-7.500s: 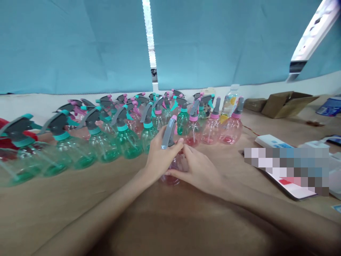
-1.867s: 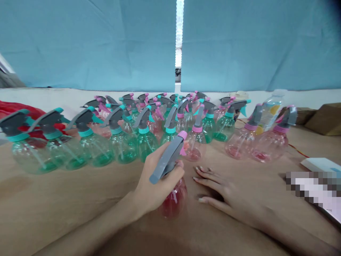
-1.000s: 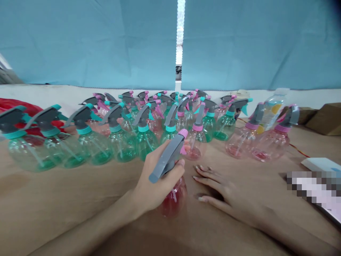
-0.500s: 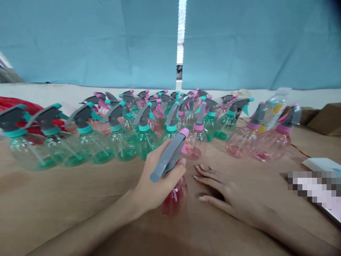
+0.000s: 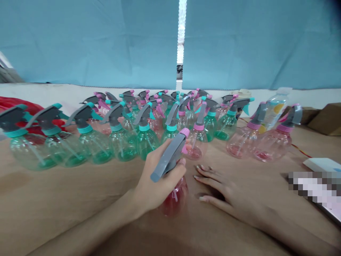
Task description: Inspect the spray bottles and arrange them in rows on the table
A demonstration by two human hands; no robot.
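My left hand [image 5: 157,177] is wrapped round the neck of a pink spray bottle [image 5: 174,201] with a grey trigger head and a pink nozzle. The bottle stands on the brown table [image 5: 112,220], its neck hidden by my fingers. To its right, my right hand [image 5: 223,188] rests palm down on the table, fingers spread, apart from the bottle. Just beyond my left hand stand a green spray bottle [image 5: 147,142] with a turquoise collar and a pink spray bottle [image 5: 196,145] with its grey handle towards me.
Several more green spray bottles [image 5: 99,151] line the left, with mixed rows behind. Two pink spray bottles stand at the right, before a clear plastic bottle [image 5: 277,106]. Beyond are a brown box [image 5: 326,119], a white object [image 5: 323,164], a blurred-out flat item and red material [image 5: 18,105].
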